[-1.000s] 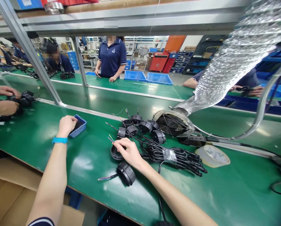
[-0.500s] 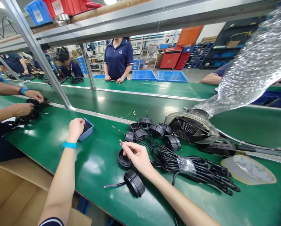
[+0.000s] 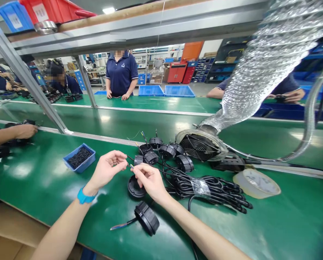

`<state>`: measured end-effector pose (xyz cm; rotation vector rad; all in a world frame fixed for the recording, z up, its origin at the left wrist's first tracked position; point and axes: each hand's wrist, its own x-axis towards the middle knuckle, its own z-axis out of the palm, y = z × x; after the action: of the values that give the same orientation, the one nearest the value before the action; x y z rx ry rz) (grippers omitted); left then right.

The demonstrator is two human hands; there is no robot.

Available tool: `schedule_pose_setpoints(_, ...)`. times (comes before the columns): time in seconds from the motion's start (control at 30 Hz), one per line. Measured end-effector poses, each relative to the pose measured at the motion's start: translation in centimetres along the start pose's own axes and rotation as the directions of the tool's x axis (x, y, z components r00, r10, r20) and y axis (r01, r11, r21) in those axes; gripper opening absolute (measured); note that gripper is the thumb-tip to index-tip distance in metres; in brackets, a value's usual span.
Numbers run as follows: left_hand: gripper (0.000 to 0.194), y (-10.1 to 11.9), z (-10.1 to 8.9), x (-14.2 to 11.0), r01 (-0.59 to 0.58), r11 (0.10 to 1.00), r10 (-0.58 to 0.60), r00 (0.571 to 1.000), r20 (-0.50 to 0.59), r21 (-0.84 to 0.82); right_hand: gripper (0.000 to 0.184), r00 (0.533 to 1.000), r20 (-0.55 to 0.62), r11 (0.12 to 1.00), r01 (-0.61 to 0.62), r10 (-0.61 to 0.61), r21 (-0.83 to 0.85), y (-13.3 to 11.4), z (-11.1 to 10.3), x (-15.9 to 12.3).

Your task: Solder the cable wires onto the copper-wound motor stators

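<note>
The right hand [image 3: 150,180] pinches slim wire ends [image 3: 131,166], best steadied close to their tips; the left hand [image 3: 107,169] has its fingertips nearly together beside them, its hold unclear. On the green bench [image 3: 107,220], a blue bin [image 3: 86,167] of small black pieces and a black cable bundle [image 3: 204,187] flank the hands; beyond, a person in a navy polo [image 3: 122,74] stands near blue trays [image 3: 151,91].

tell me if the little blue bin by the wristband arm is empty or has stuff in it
Not empty: the blue bin holds many small black parts, visible through its open top.
</note>
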<state>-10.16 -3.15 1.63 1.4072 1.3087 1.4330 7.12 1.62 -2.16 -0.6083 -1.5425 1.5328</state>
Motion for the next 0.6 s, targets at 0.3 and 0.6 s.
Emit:
schedule_pose_setpoints(0.3,0.033,0.42,-0.29,-0.26,0.046,0.997,-0.041,0.996,0.083,-0.057,0.033,0.999,0.042,0.999,-0.014,0.013,0.032,0.10,-0.12,-0.17)
schedule_pose_setpoints(0.6,0.028,0.90,-0.31,-0.25,0.051,0.999,-0.050,0.989,0.138,-0.001,0.032,0.999,0.044,1.000,-0.001,0.000,0.014,0.52,-0.19,-0.17)
